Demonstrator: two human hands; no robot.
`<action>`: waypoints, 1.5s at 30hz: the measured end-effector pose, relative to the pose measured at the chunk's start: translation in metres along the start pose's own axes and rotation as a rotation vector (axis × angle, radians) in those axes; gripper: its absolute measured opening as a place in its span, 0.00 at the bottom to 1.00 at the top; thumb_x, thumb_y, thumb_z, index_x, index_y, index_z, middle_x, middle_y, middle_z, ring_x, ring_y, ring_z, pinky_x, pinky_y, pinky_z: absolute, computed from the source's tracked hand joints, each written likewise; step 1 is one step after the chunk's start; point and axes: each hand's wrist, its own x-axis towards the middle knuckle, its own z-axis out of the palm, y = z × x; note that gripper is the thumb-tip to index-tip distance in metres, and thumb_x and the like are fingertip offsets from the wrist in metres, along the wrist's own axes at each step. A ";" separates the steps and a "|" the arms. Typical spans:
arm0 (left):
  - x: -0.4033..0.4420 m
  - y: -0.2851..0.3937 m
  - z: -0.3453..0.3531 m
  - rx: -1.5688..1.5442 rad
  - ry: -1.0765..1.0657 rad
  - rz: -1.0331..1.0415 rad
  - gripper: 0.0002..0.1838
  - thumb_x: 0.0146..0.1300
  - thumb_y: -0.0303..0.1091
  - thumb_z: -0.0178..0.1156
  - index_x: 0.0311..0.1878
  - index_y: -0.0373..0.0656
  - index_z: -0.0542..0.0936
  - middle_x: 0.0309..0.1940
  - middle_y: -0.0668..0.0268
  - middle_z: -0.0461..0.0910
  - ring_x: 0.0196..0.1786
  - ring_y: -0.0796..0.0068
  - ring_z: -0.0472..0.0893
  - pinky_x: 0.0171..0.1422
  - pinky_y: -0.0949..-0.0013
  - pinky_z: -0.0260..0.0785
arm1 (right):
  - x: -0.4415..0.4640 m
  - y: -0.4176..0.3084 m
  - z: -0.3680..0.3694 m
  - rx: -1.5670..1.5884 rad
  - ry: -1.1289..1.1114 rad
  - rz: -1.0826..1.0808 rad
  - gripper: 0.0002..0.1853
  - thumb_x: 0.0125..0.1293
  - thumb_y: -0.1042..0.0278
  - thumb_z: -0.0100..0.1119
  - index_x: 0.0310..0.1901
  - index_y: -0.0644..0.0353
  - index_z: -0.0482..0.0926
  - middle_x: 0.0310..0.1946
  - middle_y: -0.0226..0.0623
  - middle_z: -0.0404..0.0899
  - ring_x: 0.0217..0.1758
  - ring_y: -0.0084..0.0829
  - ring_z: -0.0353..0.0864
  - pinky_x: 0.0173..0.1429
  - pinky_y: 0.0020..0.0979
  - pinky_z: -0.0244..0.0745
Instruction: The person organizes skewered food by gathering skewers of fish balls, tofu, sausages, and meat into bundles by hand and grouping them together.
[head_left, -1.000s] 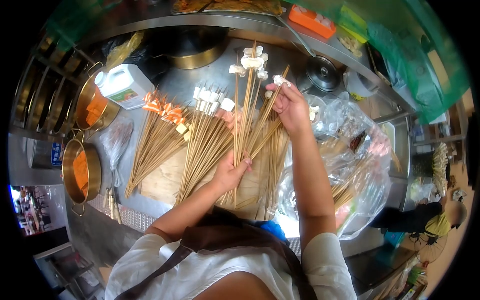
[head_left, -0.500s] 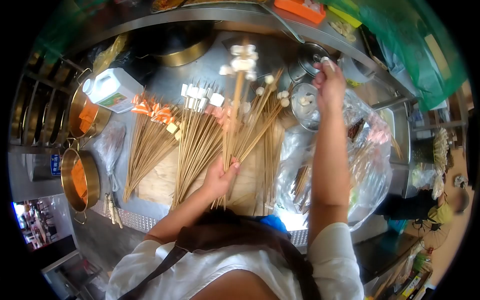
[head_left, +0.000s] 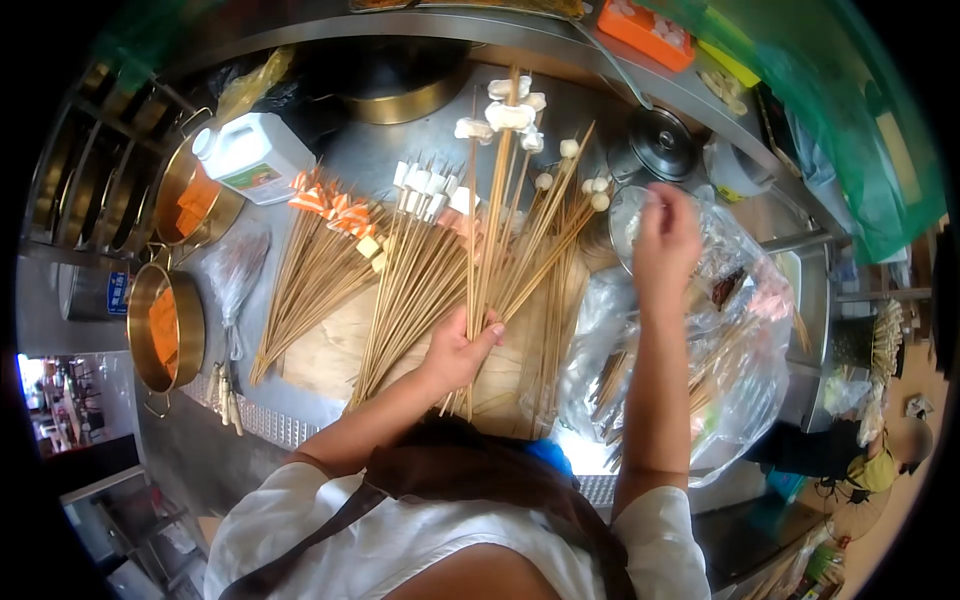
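My left hand (head_left: 462,350) is closed around a bundle of long wooden skewers (head_left: 490,225), held upright with white mushroom-like pieces (head_left: 510,117) at the tips. My right hand (head_left: 667,232) is over the clear round container (head_left: 626,222) at the right; it is blurred and its fingertips are hidden. Beside the held bundle, skewers with white balls (head_left: 569,148) lean to the right. To the left lie skewers with white pieces (head_left: 427,183) and skewers with orange-and-white pieces (head_left: 345,213), partly on a wooden board (head_left: 325,350).
Two brass pots (head_left: 165,325) with orange contents stand at the left, near a white jug (head_left: 255,157). Clear plastic bags (head_left: 745,400) with skewers lie at the right. An orange tray (head_left: 645,35) sits on the upper shelf. A person (head_left: 875,460) is at the far right.
My right hand left the held bundle, swung up and right towards the lidded pot, then came down over the clear container. My left hand still holds the skewers.
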 end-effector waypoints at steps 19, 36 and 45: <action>-0.002 -0.012 -0.011 0.147 -0.073 -0.013 0.11 0.65 0.27 0.54 0.49 0.35 0.73 0.34 0.68 0.77 0.37 0.81 0.75 0.44 0.74 0.70 | 0.013 -0.019 0.057 1.163 -0.499 0.629 0.10 0.66 0.72 0.46 0.44 0.69 0.67 0.35 0.47 0.79 0.16 0.19 0.61 0.19 0.20 0.52; -0.006 0.019 0.011 1.002 0.099 0.382 0.25 0.52 0.25 0.56 0.57 0.39 0.71 0.36 0.58 0.72 0.35 0.58 0.75 0.36 0.61 0.67 | -0.027 -0.016 0.039 1.237 -0.353 0.576 0.25 0.69 0.47 0.44 0.53 0.63 0.66 0.44 0.39 0.76 0.43 0.27 0.75 0.47 0.28 0.70; -0.019 0.004 0.028 1.094 0.012 0.423 0.38 0.46 0.19 0.53 0.66 0.36 0.60 0.40 0.53 0.70 0.37 0.53 0.71 0.43 0.56 0.63 | -0.050 -0.030 0.028 0.997 -0.212 0.655 0.20 0.59 0.77 0.51 0.54 0.67 0.65 0.46 0.43 0.77 0.45 0.29 0.78 0.53 0.27 0.71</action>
